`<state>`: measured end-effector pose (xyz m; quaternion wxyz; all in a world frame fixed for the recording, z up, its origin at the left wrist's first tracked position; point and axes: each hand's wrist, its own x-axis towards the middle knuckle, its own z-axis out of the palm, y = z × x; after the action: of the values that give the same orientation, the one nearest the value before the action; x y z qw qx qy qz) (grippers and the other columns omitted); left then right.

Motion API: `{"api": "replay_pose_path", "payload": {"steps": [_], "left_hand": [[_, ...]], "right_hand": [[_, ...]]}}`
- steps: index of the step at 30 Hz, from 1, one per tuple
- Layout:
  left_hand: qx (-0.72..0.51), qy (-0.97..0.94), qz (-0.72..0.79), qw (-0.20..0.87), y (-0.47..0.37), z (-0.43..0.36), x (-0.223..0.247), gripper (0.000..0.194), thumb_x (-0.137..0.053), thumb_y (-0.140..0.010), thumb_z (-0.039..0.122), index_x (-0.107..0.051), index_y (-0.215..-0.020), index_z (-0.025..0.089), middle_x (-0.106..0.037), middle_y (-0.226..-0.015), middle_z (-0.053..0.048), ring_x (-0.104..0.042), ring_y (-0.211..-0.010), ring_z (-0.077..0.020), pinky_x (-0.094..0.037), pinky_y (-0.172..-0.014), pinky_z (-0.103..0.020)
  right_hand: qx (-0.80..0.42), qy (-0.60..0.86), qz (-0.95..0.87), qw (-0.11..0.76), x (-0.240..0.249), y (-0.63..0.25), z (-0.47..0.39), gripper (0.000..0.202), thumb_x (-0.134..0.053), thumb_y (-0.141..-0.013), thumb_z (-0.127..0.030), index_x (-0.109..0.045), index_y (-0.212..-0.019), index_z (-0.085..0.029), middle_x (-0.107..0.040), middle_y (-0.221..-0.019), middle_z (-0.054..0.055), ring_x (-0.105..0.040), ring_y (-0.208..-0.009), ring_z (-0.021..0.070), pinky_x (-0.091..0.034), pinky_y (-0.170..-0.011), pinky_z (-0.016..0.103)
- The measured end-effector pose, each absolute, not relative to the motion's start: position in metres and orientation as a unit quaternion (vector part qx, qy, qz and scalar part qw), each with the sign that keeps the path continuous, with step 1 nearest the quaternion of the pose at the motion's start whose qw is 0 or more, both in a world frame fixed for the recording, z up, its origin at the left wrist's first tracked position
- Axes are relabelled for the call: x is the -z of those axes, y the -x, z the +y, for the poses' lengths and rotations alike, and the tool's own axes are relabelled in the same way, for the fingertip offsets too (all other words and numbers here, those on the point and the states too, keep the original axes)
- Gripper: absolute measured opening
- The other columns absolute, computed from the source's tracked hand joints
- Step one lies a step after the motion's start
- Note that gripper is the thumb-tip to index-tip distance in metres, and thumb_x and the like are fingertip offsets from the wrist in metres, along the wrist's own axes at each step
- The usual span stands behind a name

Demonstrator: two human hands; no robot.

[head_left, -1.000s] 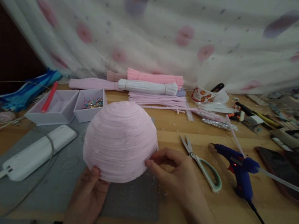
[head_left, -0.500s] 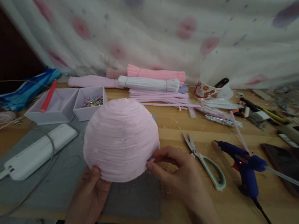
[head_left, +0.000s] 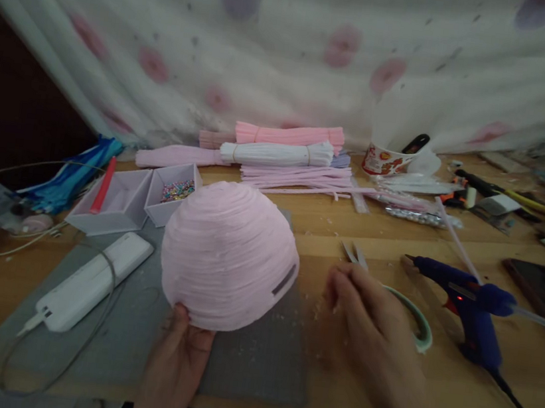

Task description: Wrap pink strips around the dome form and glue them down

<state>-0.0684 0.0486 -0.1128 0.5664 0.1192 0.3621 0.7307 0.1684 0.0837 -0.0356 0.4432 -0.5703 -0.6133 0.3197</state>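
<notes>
My left hand (head_left: 180, 359) grips the lower rim of a pale pink dome (head_left: 228, 252), its thumb on the outer surface and the other fingers underneath. Fuzzy-looking strands run round the dome in rows, and a narrow dark gap shows near its right rim. My right hand (head_left: 357, 302) is apart from the dome, fingers pinched together and slightly blurred; whatever may be between them is hidden. Behind that hand lie scissors (head_left: 424, 324), partly covered by it. Farther right, a blue glue gun (head_left: 471, 294) shows a red light and has a clear stick in its back.
Bundles of fuzzy stems (head_left: 279, 155) lie along the curtain. Left stand two white boxes, one with beads (head_left: 178, 190), the other with a red stick (head_left: 103, 185). A white power bank (head_left: 94, 282) with a cable rests on the grey mat (head_left: 255, 369). A phone (head_left: 543, 286) lies right.
My right hand has drawn away from the dome's right rim towards the scissors, uncovering the dark gap there. My left hand keeps its hold on the dome. The view has shifted slightly.
</notes>
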Motion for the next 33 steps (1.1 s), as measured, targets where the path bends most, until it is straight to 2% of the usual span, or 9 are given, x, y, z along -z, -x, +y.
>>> {"api": "replay_pose_path", "payload": {"steps": [6,15,16,18,20,21,25,29,33], "left_hand": [[-0.75,-0.112,0.338,0.558,0.067,0.047,0.116,0.04,-0.066,-0.092,0.037,-0.064,-0.131,0.041,-0.075,-0.119,0.0,-0.073,-0.106,-0.02,-0.058,-0.093,-0.03],[-0.746,-0.138,0.269,0.594,0.075,0.057,0.109,0.023,-0.065,-0.091,0.039,-0.076,-0.111,0.041,-0.078,-0.114,0.002,-0.072,-0.107,-0.0179,-0.056,-0.093,-0.026],[-0.753,-0.136,0.259,0.59,0.074,0.059,0.106,0.02,-0.064,-0.092,0.038,-0.078,-0.107,0.039,-0.078,-0.112,0.002,-0.073,-0.104,-0.0172,-0.056,-0.09,-0.024],[-0.76,-0.127,0.235,0.593,0.073,0.063,0.098,0.017,-0.065,-0.092,0.034,-0.08,-0.101,0.033,-0.081,-0.105,0.001,-0.076,-0.091,-0.0156,-0.058,-0.083,-0.022],[-0.748,-0.128,0.191,0.622,0.073,0.064,0.091,0.012,-0.07,-0.089,0.028,-0.08,-0.095,0.029,-0.082,-0.097,0.001,-0.076,-0.076,-0.0131,-0.059,-0.076,-0.02],[-0.739,-0.134,0.166,0.639,0.074,0.064,0.088,0.01,-0.071,-0.088,0.024,-0.08,-0.093,0.027,-0.082,-0.095,0.001,-0.074,-0.071,-0.0116,-0.059,-0.073,-0.019],[-0.707,-0.177,0.105,0.677,0.077,0.064,0.084,0.022,-0.062,-0.092,0.015,-0.08,-0.087,0.026,-0.082,-0.094,0.0,-0.076,-0.078,-0.0115,-0.057,-0.075,-0.016],[-0.631,-0.26,0.054,0.729,0.086,0.068,0.088,0.041,-0.04,-0.102,0.02,-0.078,-0.109,0.035,-0.078,-0.113,-0.001,-0.069,-0.113,-0.0144,-0.048,-0.101,-0.027],[-0.615,-0.263,0.033,0.743,0.099,0.079,0.087,0.044,-0.038,-0.101,0.016,-0.074,-0.119,0.035,-0.074,-0.12,-0.003,-0.064,-0.12,-0.0149,-0.044,-0.105,-0.028]], "right_hand": [[-0.307,0.584,-0.555,0.506,0.043,-0.179,0.077,0.045,-0.041,-0.102,-0.043,-0.041,-0.061,-0.026,-0.043,-0.055,-0.003,-0.048,-0.054,0.0161,-0.035,-0.051,0.031],[-0.268,0.609,-0.55,0.505,0.039,-0.193,0.068,0.053,-0.056,-0.092,-0.054,-0.047,-0.049,-0.024,-0.047,-0.046,-0.002,-0.045,-0.043,0.0132,-0.034,-0.042,0.028],[-0.276,0.597,-0.546,0.519,0.04,-0.194,0.068,0.044,-0.062,-0.09,-0.052,-0.056,-0.055,-0.024,-0.056,-0.052,-0.001,-0.053,-0.048,0.0146,-0.039,-0.045,0.027],[-0.332,0.554,-0.519,0.56,0.042,-0.192,0.071,0.022,-0.074,-0.081,-0.047,-0.071,-0.089,-0.027,-0.074,-0.082,0.003,-0.07,-0.076,0.0214,-0.052,-0.06,0.029],[-0.441,0.499,-0.457,0.589,0.046,-0.185,0.076,0.054,-0.082,-0.074,-0.045,-0.062,-0.122,-0.03,-0.075,-0.115,0.008,-0.071,-0.104,0.0263,-0.058,-0.08,0.037],[-0.508,0.471,-0.417,0.588,0.047,-0.179,0.08,0.059,-0.082,-0.074,-0.046,-0.06,-0.125,-0.028,-0.073,-0.12,0.011,-0.07,-0.108,0.0273,-0.057,-0.086,0.04],[-0.712,0.329,-0.316,0.534,0.041,-0.153,0.095,0.041,-0.071,-0.082,-0.056,-0.069,-0.101,-0.02,-0.078,-0.11,0.014,-0.074,-0.102,0.027,-0.055,-0.092,0.043],[-0.745,0.228,-0.277,0.562,0.017,-0.146,0.098,0.024,-0.078,-0.08,-0.044,-0.073,-0.086,-0.021,-0.081,-0.09,0.005,-0.075,-0.09,0.0207,-0.057,-0.079,0.029],[-0.757,0.195,-0.267,0.563,0.0,-0.151,0.085,0.021,-0.088,-0.071,-0.034,-0.075,-0.077,-0.019,-0.078,-0.075,0.001,-0.072,-0.068,0.0133,-0.054,-0.064,0.019]]}}
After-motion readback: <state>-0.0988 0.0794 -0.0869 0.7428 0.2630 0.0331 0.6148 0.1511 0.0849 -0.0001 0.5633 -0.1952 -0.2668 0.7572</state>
